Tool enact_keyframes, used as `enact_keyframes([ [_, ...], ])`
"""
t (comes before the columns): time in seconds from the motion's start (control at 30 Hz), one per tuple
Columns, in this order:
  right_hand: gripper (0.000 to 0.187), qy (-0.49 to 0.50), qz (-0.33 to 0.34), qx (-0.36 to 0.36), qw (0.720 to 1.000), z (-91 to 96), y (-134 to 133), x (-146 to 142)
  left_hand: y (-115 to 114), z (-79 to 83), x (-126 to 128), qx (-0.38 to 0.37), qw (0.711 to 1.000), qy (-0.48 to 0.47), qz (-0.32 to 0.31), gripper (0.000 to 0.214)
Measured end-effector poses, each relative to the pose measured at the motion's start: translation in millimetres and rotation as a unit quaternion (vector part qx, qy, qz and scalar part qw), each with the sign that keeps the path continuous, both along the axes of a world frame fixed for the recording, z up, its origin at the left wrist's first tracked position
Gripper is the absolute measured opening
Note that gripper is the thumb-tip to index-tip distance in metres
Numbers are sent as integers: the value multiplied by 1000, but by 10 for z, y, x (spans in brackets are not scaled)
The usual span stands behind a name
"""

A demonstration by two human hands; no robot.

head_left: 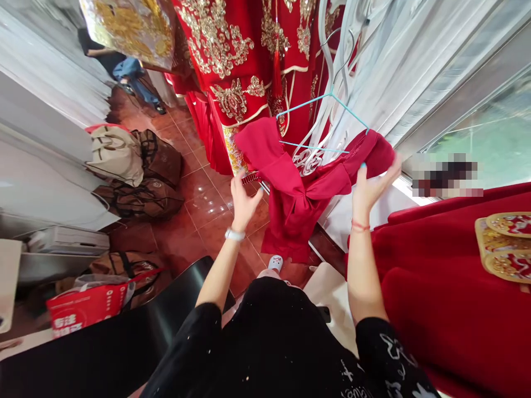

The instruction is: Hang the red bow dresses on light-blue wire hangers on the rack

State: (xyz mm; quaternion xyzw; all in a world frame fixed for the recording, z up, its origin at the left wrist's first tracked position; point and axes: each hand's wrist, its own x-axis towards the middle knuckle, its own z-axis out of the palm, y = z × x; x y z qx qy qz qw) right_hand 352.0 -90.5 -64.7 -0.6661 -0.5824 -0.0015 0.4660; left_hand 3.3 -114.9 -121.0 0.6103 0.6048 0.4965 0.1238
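Note:
A red satin garment with a large bow [294,204] hangs from a light blue hanger [327,110] in front of me. My left hand [244,202] is raised, fingers apart, just left of the garment and holding nothing. My right hand [374,185] is raised on the other side, open, its fingertips at or very near the garment's red edge. Behind the hanger, a white scrolled metal rack [309,157] stands against a red gown with gold embroidery [236,72].
Glossy red floor tiles [207,207] run to the left, with brown bags [141,202], a beige bag [116,155] and a red paper bag [85,307] along the wall. Red velvet cloth [431,265] with gold-trimmed items [504,249] fills the right. A person's jeans-clad legs [136,80] show far off.

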Motion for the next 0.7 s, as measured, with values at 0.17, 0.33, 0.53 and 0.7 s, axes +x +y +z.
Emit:
enact_keyframes([
  [0.17, 41, -14, -136, -24, 990, 672, 632, -200, 1180, 920, 449, 77, 996, 46, 6, 70],
  [0.33, 43, -63, -80, -89, 991, 822, 587, -170, 1506, 971, 597, 48, 998, 25, 34, 58],
  [0.53, 47, -98, -74, -131, 984, 907, 572, -2, 1515, 898, 607, 65, 996, 40, 51, 46],
  [0.7, 42, -76, -99, -83, 989, 807, 662, 11, 1432, 882, 582, 71, 995, 50, 49, 40],
])
